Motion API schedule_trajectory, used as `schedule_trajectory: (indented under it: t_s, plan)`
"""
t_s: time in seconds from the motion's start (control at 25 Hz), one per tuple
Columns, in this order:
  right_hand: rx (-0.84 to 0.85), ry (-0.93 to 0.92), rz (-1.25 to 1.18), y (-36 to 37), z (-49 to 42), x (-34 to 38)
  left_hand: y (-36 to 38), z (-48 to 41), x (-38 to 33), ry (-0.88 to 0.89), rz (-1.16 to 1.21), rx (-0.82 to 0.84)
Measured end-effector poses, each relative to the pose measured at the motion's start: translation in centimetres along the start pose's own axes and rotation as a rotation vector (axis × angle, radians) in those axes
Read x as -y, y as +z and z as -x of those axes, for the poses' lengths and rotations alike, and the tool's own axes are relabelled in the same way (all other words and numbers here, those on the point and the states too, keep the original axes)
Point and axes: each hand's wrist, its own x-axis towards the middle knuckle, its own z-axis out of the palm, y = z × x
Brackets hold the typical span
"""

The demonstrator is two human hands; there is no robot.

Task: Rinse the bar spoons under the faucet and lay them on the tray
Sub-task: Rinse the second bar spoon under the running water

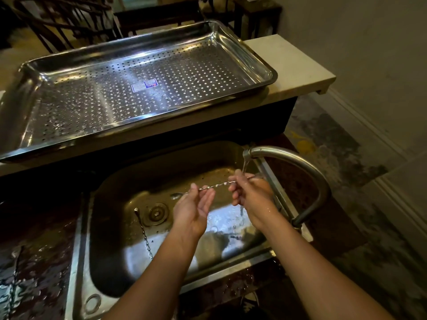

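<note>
Bare forearms reach over the steel sink. Between the two grips a bar spoon with a twisted stem spans level above the basin. The left grip pinches it near the bowl, which juts just left of that grip. The right grip curls round the other end under the faucet stream. Below and left of the left grip, a second bar spoon lies beside the drain. Beyond both grips, the perforated tray sits on the tabletop.

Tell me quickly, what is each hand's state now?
Left hand: pinches the bar spoon near its bowl.
Right hand: grips its other end under the faucet.
</note>
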Motion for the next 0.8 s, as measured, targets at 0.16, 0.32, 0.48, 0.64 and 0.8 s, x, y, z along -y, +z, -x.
schedule_trajectory:
  t_s: [0.16, 0.32, 0.48, 0.64, 0.8]
  plan:
    - [-0.069, -0.004, -0.124, -0.1, 0.0, 0.0, -0.4, -0.3, -0.2, 0.027, 0.014, -0.064]
    - [0.043, 0.072, 0.032, 1.4, 0.0, -0.5, 0.1, 0.3, 1.7, -0.084, -0.023, 0.117]
    - [-0.04, 0.007, -0.075, 0.7, -0.2, 0.2, 0.8, -0.1, 1.1, -0.016, -0.001, 0.1]
    - [-0.074, -0.01, -0.13, 0.7, 0.6, -0.4, 1.9, -0.9, 2.4, -0.059, -0.022, 0.213]
    - [-0.129, 0.027, -0.115, -0.3, 0.7, 0.0, 2.6, -0.8, 3.6, -0.06, -0.09, 0.235]
